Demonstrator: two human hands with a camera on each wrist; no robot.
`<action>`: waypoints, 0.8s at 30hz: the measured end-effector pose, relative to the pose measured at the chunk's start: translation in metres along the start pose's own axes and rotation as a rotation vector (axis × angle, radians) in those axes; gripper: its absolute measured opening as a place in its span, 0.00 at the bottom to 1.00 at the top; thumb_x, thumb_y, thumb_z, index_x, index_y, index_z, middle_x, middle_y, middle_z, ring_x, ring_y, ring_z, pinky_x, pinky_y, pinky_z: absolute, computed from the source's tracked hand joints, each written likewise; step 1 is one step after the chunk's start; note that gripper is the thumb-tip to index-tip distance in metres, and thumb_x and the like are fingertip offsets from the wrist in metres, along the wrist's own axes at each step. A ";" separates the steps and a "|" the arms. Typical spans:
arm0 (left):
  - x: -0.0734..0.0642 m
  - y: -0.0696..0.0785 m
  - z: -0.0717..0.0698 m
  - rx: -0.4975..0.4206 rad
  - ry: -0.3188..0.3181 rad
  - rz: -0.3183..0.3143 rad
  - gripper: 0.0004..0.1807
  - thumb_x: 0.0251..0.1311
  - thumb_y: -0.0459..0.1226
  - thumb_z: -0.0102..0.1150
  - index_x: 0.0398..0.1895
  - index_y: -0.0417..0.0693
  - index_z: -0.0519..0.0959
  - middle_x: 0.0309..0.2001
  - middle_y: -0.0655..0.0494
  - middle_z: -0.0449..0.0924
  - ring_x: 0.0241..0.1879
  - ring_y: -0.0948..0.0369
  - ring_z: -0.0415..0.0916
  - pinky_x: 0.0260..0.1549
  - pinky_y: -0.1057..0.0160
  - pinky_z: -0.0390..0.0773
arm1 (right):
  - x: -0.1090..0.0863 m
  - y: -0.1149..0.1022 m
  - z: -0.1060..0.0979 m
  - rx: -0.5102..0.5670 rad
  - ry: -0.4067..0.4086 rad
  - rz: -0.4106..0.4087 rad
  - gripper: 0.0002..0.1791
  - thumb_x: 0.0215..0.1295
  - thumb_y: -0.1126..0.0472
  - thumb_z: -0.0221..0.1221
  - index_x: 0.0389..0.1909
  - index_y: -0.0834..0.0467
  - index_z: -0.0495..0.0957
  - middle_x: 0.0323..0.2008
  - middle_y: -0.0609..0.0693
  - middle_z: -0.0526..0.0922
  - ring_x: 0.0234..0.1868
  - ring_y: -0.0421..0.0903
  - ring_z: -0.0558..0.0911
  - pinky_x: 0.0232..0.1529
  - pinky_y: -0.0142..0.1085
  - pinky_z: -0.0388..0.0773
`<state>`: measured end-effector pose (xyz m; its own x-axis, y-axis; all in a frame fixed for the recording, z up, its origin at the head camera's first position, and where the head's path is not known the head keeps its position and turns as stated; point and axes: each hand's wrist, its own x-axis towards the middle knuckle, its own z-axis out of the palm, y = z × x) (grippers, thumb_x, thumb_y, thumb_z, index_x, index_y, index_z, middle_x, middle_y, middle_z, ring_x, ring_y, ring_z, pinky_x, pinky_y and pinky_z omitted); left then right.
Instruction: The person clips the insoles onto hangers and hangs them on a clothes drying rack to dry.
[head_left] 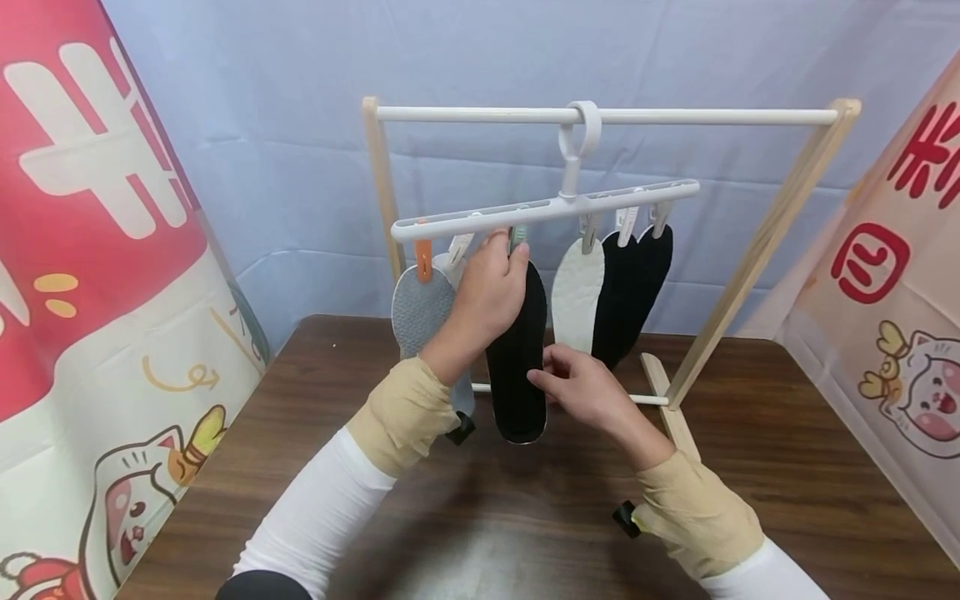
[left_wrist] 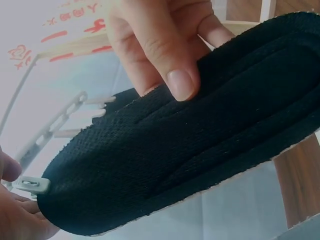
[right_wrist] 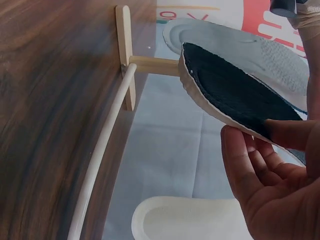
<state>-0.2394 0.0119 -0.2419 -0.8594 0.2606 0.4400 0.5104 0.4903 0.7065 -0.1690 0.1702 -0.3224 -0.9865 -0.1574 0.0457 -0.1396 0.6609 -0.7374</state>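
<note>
A black insole point(head_left: 517, 367) hangs below a white clip hanger point(head_left: 480, 222), its upper end at a pale green clip point(left_wrist: 32, 185). My left hand point(head_left: 489, 283) is at that clip, thumb and fingers pinching about it; part of this grip is hidden. Lower down, my right hand point(head_left: 588, 385) holds the insole by its right edge, thumb on the black face and fingers behind, as the right wrist view shows. Left of it hangs a grey insole point(head_left: 422, 312) from an orange clip point(head_left: 424, 262). A white insole point(head_left: 577, 292) and black insoles point(head_left: 637, 275) hang on the right.
The hanger's hook point(head_left: 590, 125) hangs on the white top rod point(head_left: 472, 115) of a wooden-sided rack point(head_left: 765, 250). The rack stands on a dark wooden table point(head_left: 480, 533). Printed cloths point(head_left: 97, 275) flank the sides, and a pale blue cloth point(head_left: 255, 125) hangs behind.
</note>
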 end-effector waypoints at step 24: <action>-0.019 -0.004 0.004 0.043 -0.009 0.089 0.30 0.79 0.39 0.41 0.79 0.38 0.53 0.77 0.45 0.58 0.75 0.55 0.59 0.70 0.55 0.63 | 0.028 0.015 0.011 -0.048 0.110 0.004 0.10 0.72 0.56 0.61 0.33 0.56 0.75 0.22 0.48 0.77 0.27 0.46 0.76 0.31 0.39 0.70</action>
<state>-0.2256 0.0078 -0.2553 -0.8108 0.3126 0.4948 0.5834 0.4997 0.6403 -0.1977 0.1681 -0.3397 -0.9901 -0.0747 0.1187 -0.1370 0.6964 -0.7045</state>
